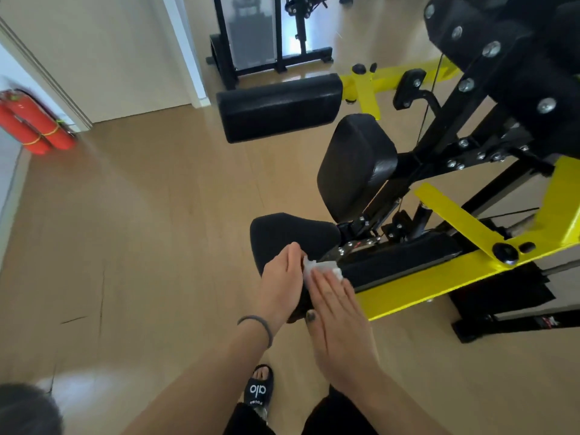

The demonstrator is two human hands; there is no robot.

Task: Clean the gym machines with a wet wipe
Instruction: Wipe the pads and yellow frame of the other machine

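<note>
The person bends over the black seat (pixel 292 237) of the yellow and black gym machine (pixel 439 277). The right hand (pixel 340 321) lies flat with straight fingers, pressing the white wet wipe (pixel 320 267) onto the seat's near edge. The left hand (pixel 282 284) rests on the seat just beside the wipe, fingers loose and holding nothing. A red fire extinguisher (pixel 34 124) leans by the wall.
</note>
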